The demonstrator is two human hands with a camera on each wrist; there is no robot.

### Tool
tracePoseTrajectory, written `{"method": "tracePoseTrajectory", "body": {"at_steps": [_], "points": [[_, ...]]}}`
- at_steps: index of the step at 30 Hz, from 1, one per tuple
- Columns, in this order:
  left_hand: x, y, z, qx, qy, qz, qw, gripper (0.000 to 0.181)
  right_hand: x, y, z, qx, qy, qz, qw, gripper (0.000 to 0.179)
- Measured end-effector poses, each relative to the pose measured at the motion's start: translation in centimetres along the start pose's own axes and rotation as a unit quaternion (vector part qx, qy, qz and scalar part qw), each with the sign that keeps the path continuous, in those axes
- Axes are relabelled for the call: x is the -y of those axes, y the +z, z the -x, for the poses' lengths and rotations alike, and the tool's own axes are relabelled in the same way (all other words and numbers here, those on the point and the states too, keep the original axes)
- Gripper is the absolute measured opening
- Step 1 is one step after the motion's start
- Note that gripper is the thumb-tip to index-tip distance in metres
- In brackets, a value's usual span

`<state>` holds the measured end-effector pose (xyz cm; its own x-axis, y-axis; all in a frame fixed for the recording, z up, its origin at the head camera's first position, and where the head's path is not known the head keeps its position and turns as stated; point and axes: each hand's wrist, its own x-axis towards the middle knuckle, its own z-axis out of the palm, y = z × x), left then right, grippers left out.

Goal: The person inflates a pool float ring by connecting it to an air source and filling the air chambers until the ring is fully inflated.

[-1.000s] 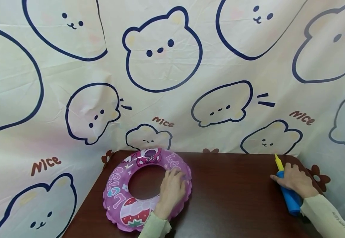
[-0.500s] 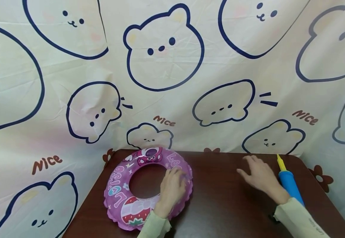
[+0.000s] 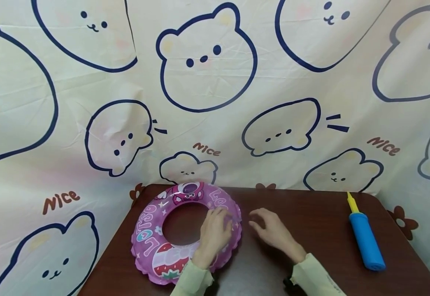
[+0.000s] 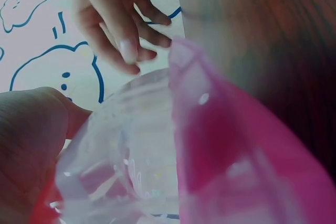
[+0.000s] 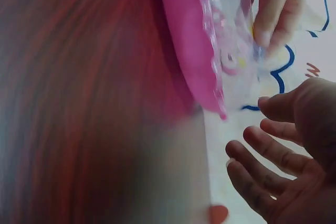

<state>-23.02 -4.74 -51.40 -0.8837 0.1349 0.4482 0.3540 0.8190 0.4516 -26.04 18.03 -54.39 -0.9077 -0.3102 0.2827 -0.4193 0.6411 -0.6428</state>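
Observation:
An inflated pink and purple swim ring (image 3: 146,224) with printed letters, strawberries and a cartoon bear lies on the left of the table. My left hand (image 3: 215,234) is over its right side, bent fingers pinching at the clear top surface; the right wrist view shows these left fingers (image 5: 273,14) close to the plastic. Just right of the ring, my right hand (image 3: 274,232) is in the air with fingers spread and loosely bent, holding nothing. A blue hand pump (image 3: 367,242) with a yellow nozzle (image 3: 352,203) lies at the table's right, away from both hands.
The dark brown wooden table (image 3: 296,205) has rounded far corners. Behind it and along its sides hangs a pale cloth (image 3: 207,131) printed with bear outlines and "Nice" lettering.
My right hand has left the hand pump and moved left across the table to beside the swim ring. My left hand has stayed on the ring.

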Motion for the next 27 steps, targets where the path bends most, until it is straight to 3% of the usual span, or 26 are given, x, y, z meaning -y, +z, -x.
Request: {"method": "tracePoseTrajectory", "body": {"at_steps": [6,13,21,27], "points": [[0.1,0.1,0.0,0.001,0.000,0.005,1.0000,0.016,0.8,2.5,-0.8,-0.027,-0.045,-0.055,0.9971,0.017],[0.2,0.1,-0.3,0.010,0.005,0.003,0.9999,0.016,1.3,2.7,-1.2,-0.075,-0.061,-0.089,0.9913,0.015],[0.5,0.2,-0.2,0.016,0.007,-0.004,0.9998,0.016,2.1,2.8,-1.7,-0.065,-0.066,-0.121,0.9884,0.013],[0.5,0.2,-0.1,0.024,-0.002,-0.009,0.9997,0.018,2.3,3.3,-2.2,-0.069,-0.118,-0.092,0.9863,0.010]]}}
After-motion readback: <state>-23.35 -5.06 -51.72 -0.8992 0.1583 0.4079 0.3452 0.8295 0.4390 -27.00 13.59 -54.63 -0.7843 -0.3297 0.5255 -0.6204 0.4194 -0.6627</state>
